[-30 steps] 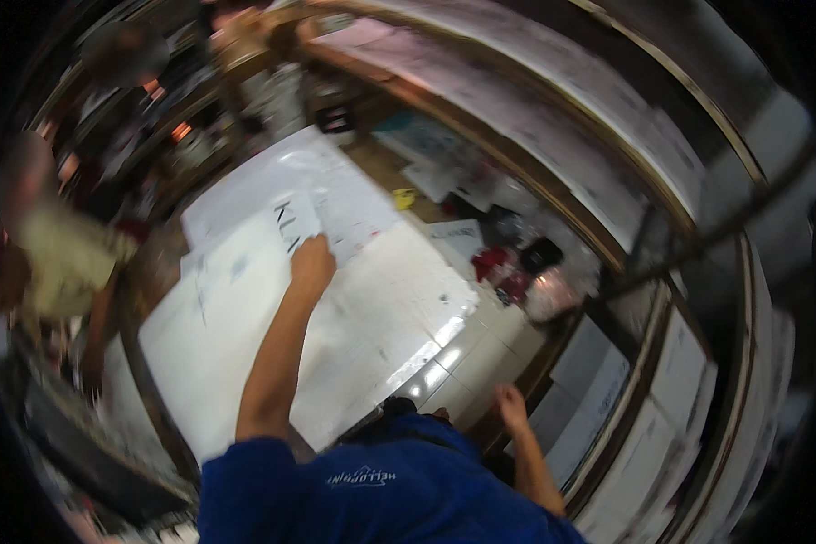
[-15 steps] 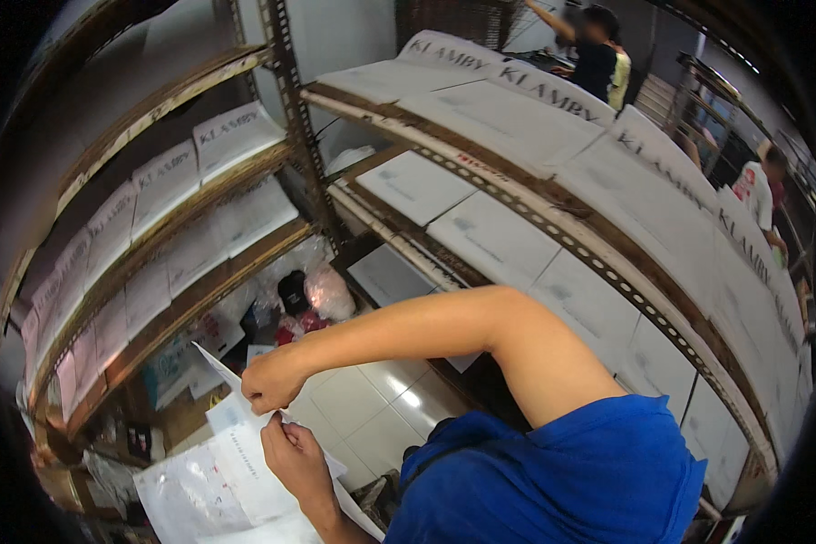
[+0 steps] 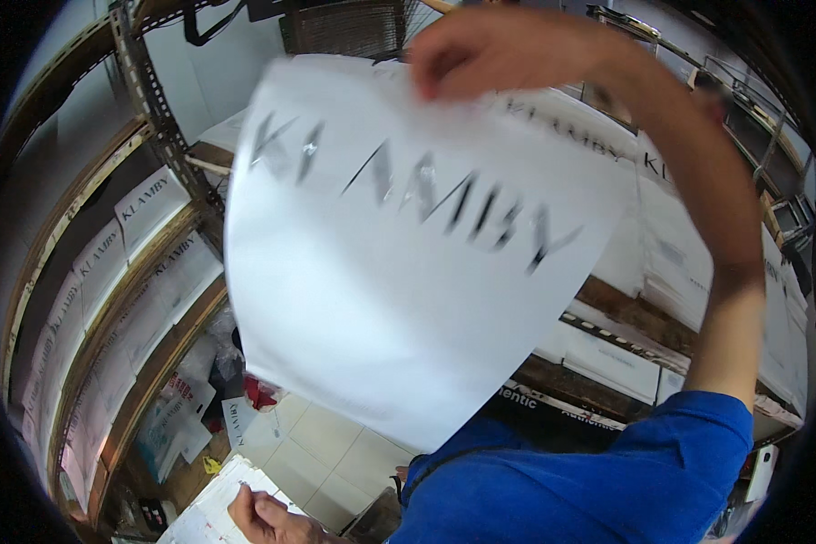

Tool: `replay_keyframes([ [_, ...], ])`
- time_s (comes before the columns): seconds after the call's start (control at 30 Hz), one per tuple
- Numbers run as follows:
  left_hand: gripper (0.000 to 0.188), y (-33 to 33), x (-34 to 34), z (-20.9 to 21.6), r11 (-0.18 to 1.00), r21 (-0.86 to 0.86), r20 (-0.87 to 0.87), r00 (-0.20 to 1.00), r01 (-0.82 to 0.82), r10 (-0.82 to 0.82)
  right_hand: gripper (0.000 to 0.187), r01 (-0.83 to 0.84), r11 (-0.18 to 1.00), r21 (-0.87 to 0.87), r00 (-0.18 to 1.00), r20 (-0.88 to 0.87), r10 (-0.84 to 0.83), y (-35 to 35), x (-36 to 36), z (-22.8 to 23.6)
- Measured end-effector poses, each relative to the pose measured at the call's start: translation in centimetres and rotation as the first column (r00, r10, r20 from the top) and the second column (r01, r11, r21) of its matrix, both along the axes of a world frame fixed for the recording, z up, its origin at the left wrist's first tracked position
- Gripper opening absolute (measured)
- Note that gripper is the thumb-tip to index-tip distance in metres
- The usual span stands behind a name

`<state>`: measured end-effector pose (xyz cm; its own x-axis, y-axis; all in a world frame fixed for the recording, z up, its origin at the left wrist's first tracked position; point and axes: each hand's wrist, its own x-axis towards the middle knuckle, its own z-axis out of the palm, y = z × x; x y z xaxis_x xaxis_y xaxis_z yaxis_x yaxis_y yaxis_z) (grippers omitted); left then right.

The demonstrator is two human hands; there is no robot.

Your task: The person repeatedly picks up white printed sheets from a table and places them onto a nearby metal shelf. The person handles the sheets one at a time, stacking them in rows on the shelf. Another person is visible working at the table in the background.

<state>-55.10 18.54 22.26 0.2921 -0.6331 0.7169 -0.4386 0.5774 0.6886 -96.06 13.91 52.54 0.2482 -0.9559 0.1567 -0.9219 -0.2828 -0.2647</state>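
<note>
High in front of me, my right hand point(image 3: 458, 59) pinches the top edge of a large white plastic mailer bag point(image 3: 363, 299) with black lettering. The bag hangs down wide and tilted, and hides part of the shelving behind it. My right hand is blurred by motion. At the lower left, my left hand point(image 3: 272, 519) is closed, its fingers curled against a white stack point(image 3: 213, 512) of what look like more mailer bags. Whatever sits inside those fingers is hidden.
Metal-and-wood racks curve along the left point(image 3: 136, 335) and right point(image 3: 644, 313), with white lettered packages point(image 3: 154, 208) on their shelves. Below lies a pale tiled floor point(image 3: 331, 453). Loose plastic and packets point(image 3: 177, 417) lie at the lower left rack. A wire basket point(image 3: 344, 27) stands at the back.
My right hand has moved from beside my left hand up and to the right, lifting one mailer bag off the stack. The view has turned right; my left hand is lower in it.
</note>
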Motion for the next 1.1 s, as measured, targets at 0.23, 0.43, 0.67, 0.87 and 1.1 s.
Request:
replay_keyframes([
  [0.23,0.019,0.0,-6.6,-7.8,0.936,0.323,0.282,0.931,0.136,-0.233,0.019,0.626,0.77,0.124,0.779,-0.134,-0.612,7.0,-18.6,0.9],
  [0.43,0.015,3.1,-10.6,-10.7,0.833,0.508,0.333,0.842,0.219,-0.425,0.025,0.678,0.724,0.128,0.729,-0.245,-0.639,3.8,-28.2,-7.1],
  [0.67,0.017,4.6,-10.7,-11.9,0.836,0.523,0.392,0.822,0.169,-0.412,0.011,0.607,0.765,-0.217,0.729,-0.231,-0.644,2.8,-35.9,-8.7],
  [0.87,0.018,5.2,-10.2,-12.3,0.829,0.547,0.408,0.829,0.113,-0.383,0.01,0.626,0.736,-0.258,0.687,-0.263,-0.677,1.7,-37.5,-9.5],
  [1.1,0.019,6.0,-10.3,-12.4,0.826,0.552,0.405,0.828,0.118,-0.389,0.008,0.648,0.724,-0.238,0.659,-0.302,-0.689,1.2,-36.4,-9.1],
])
